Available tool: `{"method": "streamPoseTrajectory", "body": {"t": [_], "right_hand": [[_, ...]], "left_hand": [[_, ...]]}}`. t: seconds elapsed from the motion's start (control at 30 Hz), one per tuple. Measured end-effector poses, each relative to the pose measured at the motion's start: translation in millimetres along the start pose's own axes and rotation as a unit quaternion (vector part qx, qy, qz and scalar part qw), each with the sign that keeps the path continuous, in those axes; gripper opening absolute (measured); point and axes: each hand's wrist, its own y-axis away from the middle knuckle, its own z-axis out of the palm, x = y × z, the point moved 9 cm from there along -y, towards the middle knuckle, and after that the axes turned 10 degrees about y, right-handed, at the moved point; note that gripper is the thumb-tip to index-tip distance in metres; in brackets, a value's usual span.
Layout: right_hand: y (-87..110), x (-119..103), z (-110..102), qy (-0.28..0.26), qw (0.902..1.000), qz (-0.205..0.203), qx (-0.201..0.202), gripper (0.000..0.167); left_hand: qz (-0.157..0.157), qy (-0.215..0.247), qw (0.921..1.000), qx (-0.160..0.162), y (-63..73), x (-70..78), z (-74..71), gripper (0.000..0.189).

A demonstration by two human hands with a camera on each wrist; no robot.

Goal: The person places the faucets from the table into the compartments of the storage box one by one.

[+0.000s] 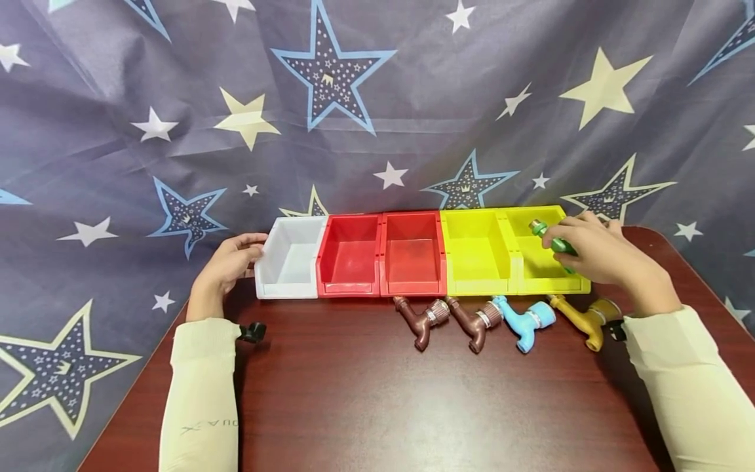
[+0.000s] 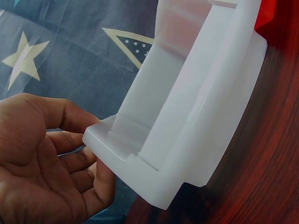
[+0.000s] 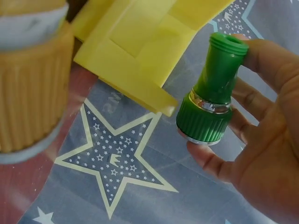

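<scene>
My left hand (image 1: 231, 263) is at the outer left side of the white bin (image 1: 287, 290); in the left wrist view its thumb and curled fingers hold the bin's corner. With my right hand (image 1: 601, 252) I hold a green tap (image 3: 212, 88) between thumb and fingers, over the rightmost yellow bin (image 1: 551, 286). The tap has a ribbed knob and a silver band. Below the bins lie two brown taps (image 1: 422, 320) (image 1: 475, 322), a light blue tap (image 1: 525, 324) and a mustard-yellow tap (image 1: 580, 322), which is nearest my right wrist.
Two red bins (image 1: 349, 288) (image 1: 413, 288) and another yellow bin (image 1: 479, 287) stand between the white and rightmost yellow ones, forming one row. They sit on a dark red-brown table (image 1: 354, 393). A star-patterned curtain (image 1: 194, 157) hangs right behind the row.
</scene>
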Motion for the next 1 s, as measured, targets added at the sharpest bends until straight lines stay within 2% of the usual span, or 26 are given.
{"method": "streamPoseTrajectory", "body": {"t": [0.23, 0.5, 1.0], "right_hand": [[-11.5, -7.4, 1.5, 0.025, 0.9995, -0.017, -0.006, 0.027], [-26.3, -13.4, 13.2, 0.041, 0.9981, -0.027, -0.036, 0.025], [-40.7, -11.1, 36.2, 0.058, 0.9929, -0.042, -0.095, 0.020]], "left_hand": [[-0.002, 0.007, 1.0000, -0.001, -1.6, 0.5, -1.0, 0.052], [-0.002, 0.006, 1.0000, 0.003, 0.6, -0.1, -0.8, 0.050], [-0.006, 0.008, 0.9999, 0.001, -1.0, -1.4, -1.3, 0.051]]}}
